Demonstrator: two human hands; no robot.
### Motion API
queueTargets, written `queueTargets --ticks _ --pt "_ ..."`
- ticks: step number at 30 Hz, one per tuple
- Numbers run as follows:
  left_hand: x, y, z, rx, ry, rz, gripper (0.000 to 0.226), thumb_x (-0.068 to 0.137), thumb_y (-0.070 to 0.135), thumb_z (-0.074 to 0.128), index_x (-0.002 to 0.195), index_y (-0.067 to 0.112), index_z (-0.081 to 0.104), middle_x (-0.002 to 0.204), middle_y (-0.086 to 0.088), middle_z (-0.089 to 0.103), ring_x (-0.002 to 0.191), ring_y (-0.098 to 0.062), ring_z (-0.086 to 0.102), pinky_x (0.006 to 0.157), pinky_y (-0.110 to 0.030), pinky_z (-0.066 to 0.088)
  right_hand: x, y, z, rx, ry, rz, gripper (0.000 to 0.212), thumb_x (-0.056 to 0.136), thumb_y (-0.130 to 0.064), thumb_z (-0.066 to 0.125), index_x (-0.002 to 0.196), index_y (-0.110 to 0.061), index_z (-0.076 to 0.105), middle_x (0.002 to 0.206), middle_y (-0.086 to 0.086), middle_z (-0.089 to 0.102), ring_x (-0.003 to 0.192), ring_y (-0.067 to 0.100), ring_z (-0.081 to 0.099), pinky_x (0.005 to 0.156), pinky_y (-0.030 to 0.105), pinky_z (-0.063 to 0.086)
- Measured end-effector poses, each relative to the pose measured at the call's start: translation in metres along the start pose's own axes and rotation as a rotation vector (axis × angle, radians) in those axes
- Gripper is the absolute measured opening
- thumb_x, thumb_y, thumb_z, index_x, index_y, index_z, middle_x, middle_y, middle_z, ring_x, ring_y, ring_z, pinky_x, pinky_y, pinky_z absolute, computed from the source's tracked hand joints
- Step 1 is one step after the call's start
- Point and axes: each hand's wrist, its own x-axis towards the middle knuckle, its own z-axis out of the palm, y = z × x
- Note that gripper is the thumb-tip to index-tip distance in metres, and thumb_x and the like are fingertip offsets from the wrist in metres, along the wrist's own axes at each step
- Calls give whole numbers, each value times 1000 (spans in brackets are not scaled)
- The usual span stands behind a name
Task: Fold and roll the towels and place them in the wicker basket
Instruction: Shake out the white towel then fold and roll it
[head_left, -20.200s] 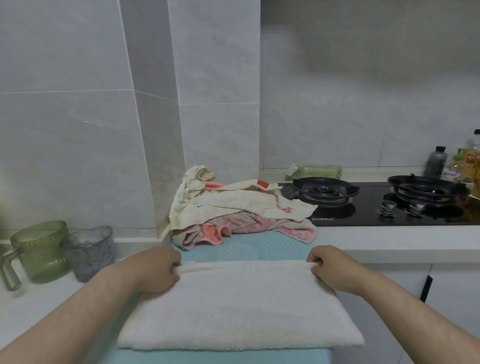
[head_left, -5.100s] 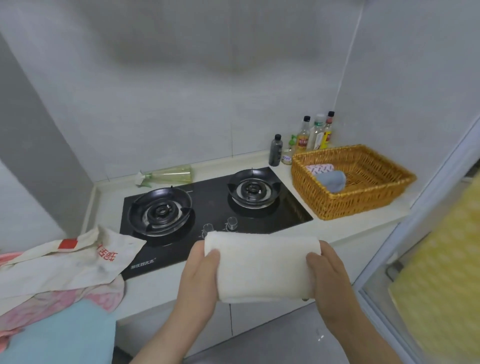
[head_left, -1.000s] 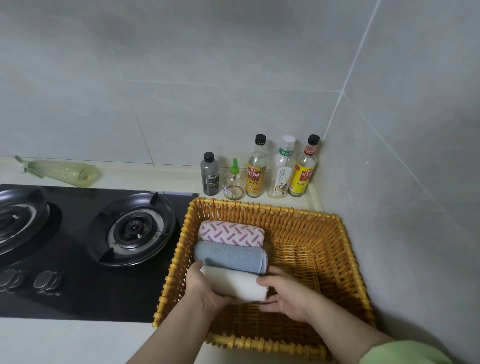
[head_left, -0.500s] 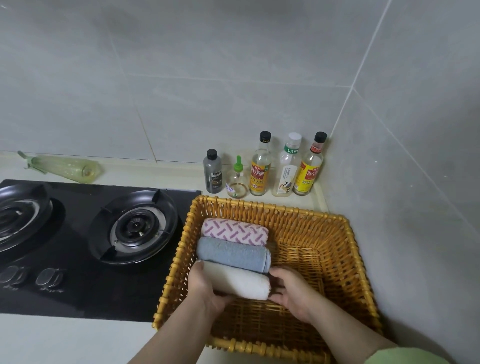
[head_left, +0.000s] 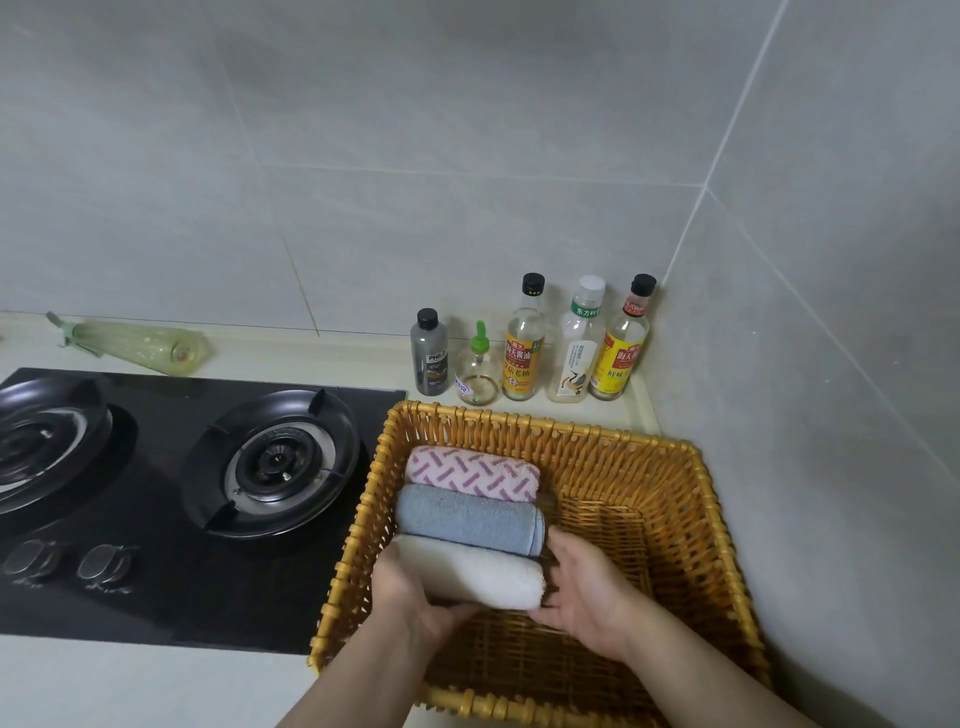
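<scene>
Presently, entries run left to right.

Hob: black, two burners, set in the bench; no part in the task.

Basket: wicker, on the bench just right of the hob.

Left hand: inside the basket, fingers curled round the left end of the white roll.

Patterned roll: placed, near the basket's far wall.

Grey roll: placed, touching the patterned one on its near side.

White roll: folded and rolled, lying along the grey roll's near side and touching it, low in the basket, held at both ends. Placing is judged all but done, release not yet made.

Right hand: cupped on the white roll's right end, thumb above, fingers beneath.

Right half of basket: bare wicker, room for more.

Tally: two rolls delivered, a third being seated. No unfolded towels are in view, so the remainder cannot be told.
</scene>
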Motion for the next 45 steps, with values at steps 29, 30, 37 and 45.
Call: queueTargets --ticks 29,30,37,45 --pt "3 0 -2 -51 -49 -73 64 88 53 56 143 27 36 128 -19 45 120 -51 45 74 -83 37 -4 13 -1 -846 70 -199 37 78 -18 75 110 -27 61 102 -10 66 94 8 65 88 28 56" --pt "3 0 -3 -46 -72 -78 61 88 51 56 141 26 37 126 -20 47 115 -51 48 72 -82 40 -5 11 -4 -851 70 -180 45 74 -22 77 117 -26 61 104 -10 67 96 9 65 90 29 56" --pt "12 8 -10 -33 -50 -39 55 89 45 52 139 25 42 120 -18 53 88 -44 51 56 -69 46 -14 13 -9 -1043 192 -493 101 76 -33 77 153 -40 12 149 -17 28 135 11 40 110 31 39" --pt "19 12 -15 -52 -15 -17 59 93 33 51 147 30 29 146 -16 38 131 -47 38 67 -80 36 -8 12 2 -1190 188 -663 93 83 -26 73 155 -31 14 161 -17 8 145 3 17 113 14 14"
